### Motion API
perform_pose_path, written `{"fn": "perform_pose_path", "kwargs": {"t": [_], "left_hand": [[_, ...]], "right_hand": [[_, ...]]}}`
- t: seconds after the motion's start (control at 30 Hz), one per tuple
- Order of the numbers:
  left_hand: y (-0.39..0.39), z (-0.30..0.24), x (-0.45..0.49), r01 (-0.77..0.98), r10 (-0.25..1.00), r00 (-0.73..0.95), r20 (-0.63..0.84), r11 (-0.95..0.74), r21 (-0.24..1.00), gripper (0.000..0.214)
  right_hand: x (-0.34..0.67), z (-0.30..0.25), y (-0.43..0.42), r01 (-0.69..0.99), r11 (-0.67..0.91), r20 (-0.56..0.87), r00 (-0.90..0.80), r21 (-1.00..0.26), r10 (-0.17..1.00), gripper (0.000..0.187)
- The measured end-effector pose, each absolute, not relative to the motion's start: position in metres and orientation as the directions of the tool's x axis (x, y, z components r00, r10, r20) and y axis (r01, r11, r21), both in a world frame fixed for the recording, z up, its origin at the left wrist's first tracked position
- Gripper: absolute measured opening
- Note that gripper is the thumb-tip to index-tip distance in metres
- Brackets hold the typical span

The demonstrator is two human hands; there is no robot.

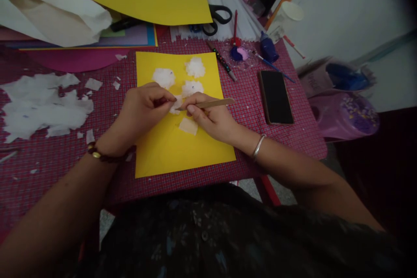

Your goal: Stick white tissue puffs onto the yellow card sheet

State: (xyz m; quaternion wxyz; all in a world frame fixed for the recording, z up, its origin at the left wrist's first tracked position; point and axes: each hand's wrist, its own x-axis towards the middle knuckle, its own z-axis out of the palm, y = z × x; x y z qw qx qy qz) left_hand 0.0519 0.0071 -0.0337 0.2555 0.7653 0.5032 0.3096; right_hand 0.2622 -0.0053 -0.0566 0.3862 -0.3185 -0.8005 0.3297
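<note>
A yellow sheet of paper (182, 152) lies before me with several white tissue-paper tufts (195, 67) on it. Between the thumb and fingers of my right hand (211, 117) is a flat wooden craft stick (216, 103), its tip pointing left at a white tuft (176, 104). My left hand (141, 106) is closed in a pinch at that same tuft; what its fingertips hold, if anything, is too small to make out. Just below the right fingers sits a small pale square of paper (188, 126).
Torn white tissue pieces (45, 106) cover the left of the checked tablecloth (250, 95). On the right lie a phone (276, 97), a marker (224, 64), a paint palette (239, 54) and a purple bottle (269, 47). Scissors (220, 15) and another yellow sheet (153, 0) are at the back.
</note>
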Motion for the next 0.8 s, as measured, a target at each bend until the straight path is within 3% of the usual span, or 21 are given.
{"fn": "perform_pose_path", "kwargs": {"t": [0.13, 0.23, 0.4, 0.53, 0.63, 0.73, 0.8], "left_hand": [[0.008, -0.037, 0.051, 0.614, 0.95, 0.21, 0.232, -0.313, 0.724, 0.011], [0.007, -0.035, 0.05, 0.584, 0.975, 0.112, 0.192, -0.221, 0.781, 0.024], [0.004, -0.029, 0.05, 0.505, 0.977, 0.199, 0.069, -0.163, 0.848, 0.034], [0.004, -0.032, 0.052, 0.493, 0.966, 0.249, 0.072, -0.19, 0.849, 0.031], [0.004, -0.036, 0.051, 0.473, 0.972, 0.215, 0.099, -0.193, 0.859, 0.03], [0.0, -0.034, 0.045, 0.505, 0.987, 0.054, 0.149, -0.156, 0.849, 0.023], [-0.006, -0.03, 0.043, 0.588, 0.976, -0.03, 0.215, -0.157, 0.794, 0.016]], "right_hand": [[0.263, -0.057, -0.004, 0.322, 0.635, 0.411, -0.545, -0.702, 0.731, 0.028], [0.264, -0.055, -0.006, 0.381, 0.651, 0.366, -0.593, -0.657, 0.717, 0.025], [0.265, -0.054, -0.009, 0.483, 0.734, 0.298, -0.698, -0.477, 0.652, 0.026], [0.264, -0.056, -0.01, 0.459, 0.821, 0.299, -0.775, -0.339, 0.557, 0.022], [0.267, -0.053, -0.012, 0.411, 0.81, 0.341, -0.756, -0.418, 0.559, 0.026], [0.271, -0.051, -0.01, 0.326, 0.671, 0.435, -0.56, -0.666, 0.705, 0.029], [0.274, -0.051, -0.005, 0.231, 0.525, 0.414, -0.396, -0.819, 0.82, 0.034]]}}
